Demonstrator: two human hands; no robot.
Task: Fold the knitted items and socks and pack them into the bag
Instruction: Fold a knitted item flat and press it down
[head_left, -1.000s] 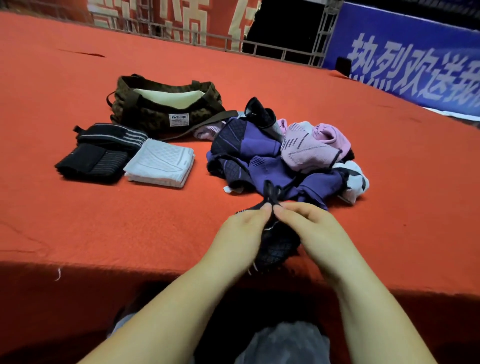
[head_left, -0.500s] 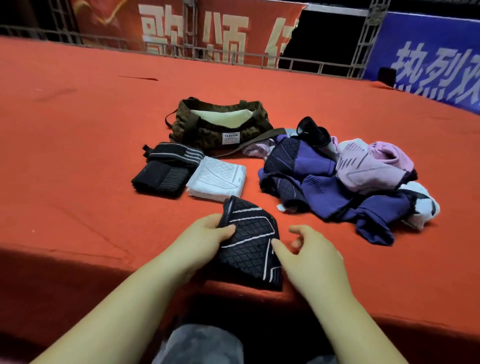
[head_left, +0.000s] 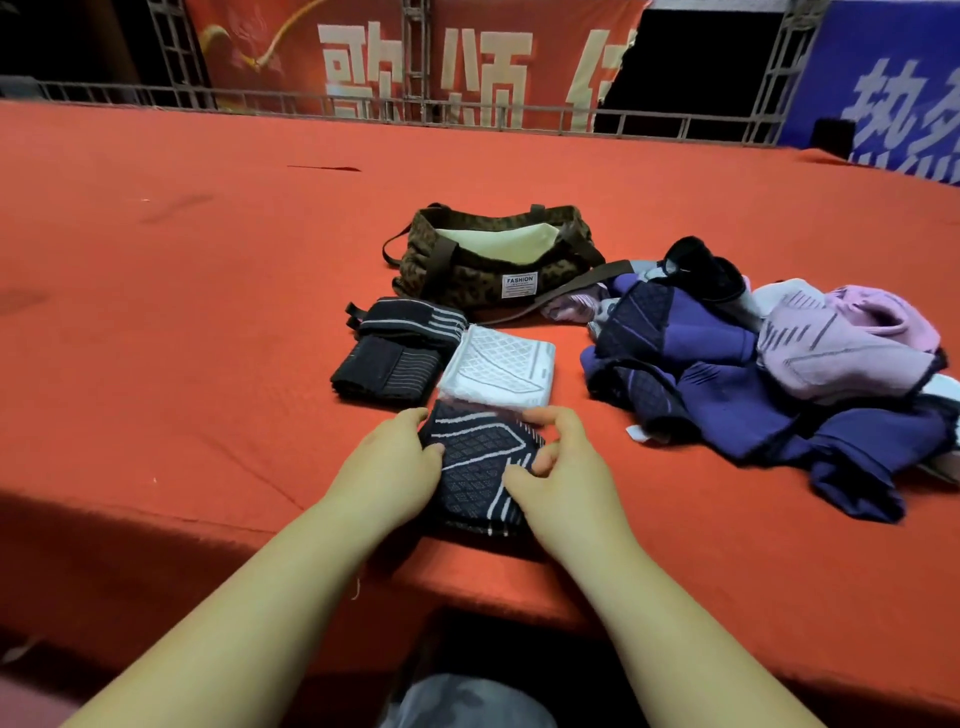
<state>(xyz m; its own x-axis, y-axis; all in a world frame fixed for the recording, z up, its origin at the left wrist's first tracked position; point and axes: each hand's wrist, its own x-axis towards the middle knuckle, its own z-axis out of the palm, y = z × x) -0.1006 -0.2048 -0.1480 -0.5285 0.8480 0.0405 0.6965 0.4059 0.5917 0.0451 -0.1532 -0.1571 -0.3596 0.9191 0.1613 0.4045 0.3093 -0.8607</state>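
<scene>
Folded dark knit w/ white lines (head_left: 480, 462) lies on the red bench (head_left: 208, 312) near its front edge, far edge just beside the folded white knit (head_left: 496, 371). Left hand (head_left: 392, 465) grips its left side, right hand (head_left: 558, 478) its right, fingers curled onto it. Folded black item (head_left: 392, 351) left of the white. Leopard-print bag (head_left: 493, 260) beyond, open. Purple/pink pile (head_left: 769, 374) to the right

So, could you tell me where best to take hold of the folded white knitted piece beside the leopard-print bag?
Probably by its right edge, coming from the right: the folded white knitted piece lies flat, its left edge butts the folded black striped piece, and the right side is bare red cloth.
</scene>
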